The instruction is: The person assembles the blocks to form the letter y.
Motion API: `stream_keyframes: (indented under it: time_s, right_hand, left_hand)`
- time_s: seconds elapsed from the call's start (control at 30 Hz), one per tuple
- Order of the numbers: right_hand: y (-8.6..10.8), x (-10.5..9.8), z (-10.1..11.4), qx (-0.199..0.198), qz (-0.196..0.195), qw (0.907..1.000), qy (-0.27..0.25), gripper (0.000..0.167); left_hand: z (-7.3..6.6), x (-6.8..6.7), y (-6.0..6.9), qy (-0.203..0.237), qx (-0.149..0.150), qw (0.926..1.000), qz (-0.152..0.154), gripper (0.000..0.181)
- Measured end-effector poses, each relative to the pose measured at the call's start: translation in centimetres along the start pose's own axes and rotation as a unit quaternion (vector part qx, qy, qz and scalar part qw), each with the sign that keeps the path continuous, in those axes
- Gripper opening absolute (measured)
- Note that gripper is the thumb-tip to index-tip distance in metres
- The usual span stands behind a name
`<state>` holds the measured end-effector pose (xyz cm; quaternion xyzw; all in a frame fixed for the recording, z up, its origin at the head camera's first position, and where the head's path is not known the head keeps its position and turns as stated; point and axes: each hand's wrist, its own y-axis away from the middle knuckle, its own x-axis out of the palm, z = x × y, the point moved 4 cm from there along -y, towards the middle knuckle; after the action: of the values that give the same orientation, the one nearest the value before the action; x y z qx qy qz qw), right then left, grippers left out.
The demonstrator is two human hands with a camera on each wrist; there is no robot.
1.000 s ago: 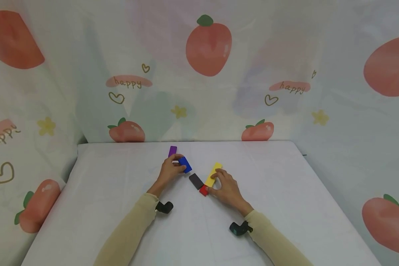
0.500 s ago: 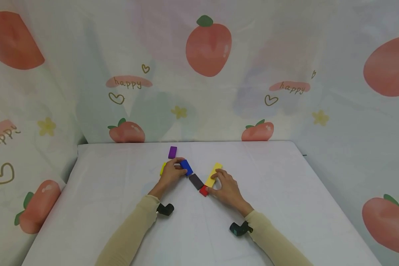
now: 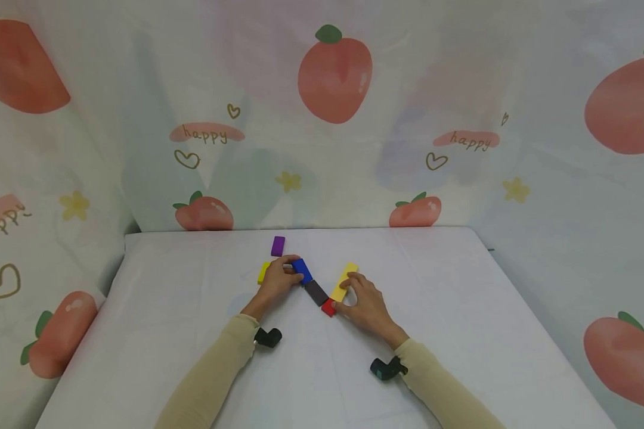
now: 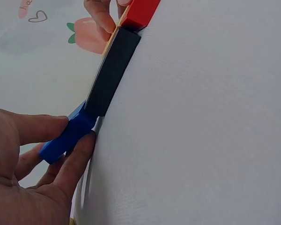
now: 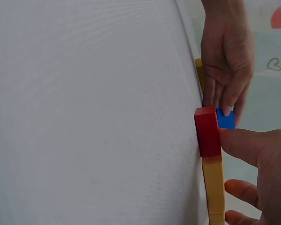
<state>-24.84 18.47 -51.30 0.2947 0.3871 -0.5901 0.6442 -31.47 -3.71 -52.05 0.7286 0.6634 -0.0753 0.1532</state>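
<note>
Two hands work together: the left hand (image 3: 279, 279) pinches the blue block (image 3: 302, 271), its end meeting the black block (image 3: 316, 293); the right hand (image 3: 369, 305), fingers spread, thumbs the red block (image 3: 328, 307). Overpushing the blue block could shove the black block askew.

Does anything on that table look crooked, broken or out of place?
I see nothing broken or spilled. The blue block, pinched by the left hand, sits slightly out of line with the black block. The purple block and the half-hidden yellow block lie apart from the rest, which looks a little stray, though perhaps deliberate.
</note>
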Motion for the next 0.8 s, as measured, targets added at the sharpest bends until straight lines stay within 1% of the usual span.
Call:
stream_keyframes:
  time_s: [0.2,0.37,0.63,0.7,0.8]
  right_hand:
    - [-0.05,0.03,-0.09,-0.002,0.003,1.0,0.006,0.047]
    - [-0.04,-0.06,-0.01,0.002,0.005,1.0,-0.002,0.048]
    - [-0.11,-0.03,-0.14,0.002,0.01,0.9999,-0.001,0.048]
    - [-0.13,0.03,-0.21,0.002,0.011,0.9999,0.001,0.048]
    - [-0.12,0.15,-0.25,0.002,0.012,0.9999,0.002,0.049]
  left_hand:
    - [-0.1,-0.04,0.21,-0.024,0.013,0.9996,-0.002,0.046]
    - [-0.25,0.01,0.28,-0.052,0.028,0.9982,-0.006,0.046]
    - [-0.76,-0.18,0.53,-0.119,0.051,0.9916,-0.014,0.047]
    - [-0.86,-0.24,0.56,-0.13,0.054,0.99,-0.012,0.047]
    - [-0.86,-0.25,0.55,-0.137,0.05,0.9893,-0.007,0.048]
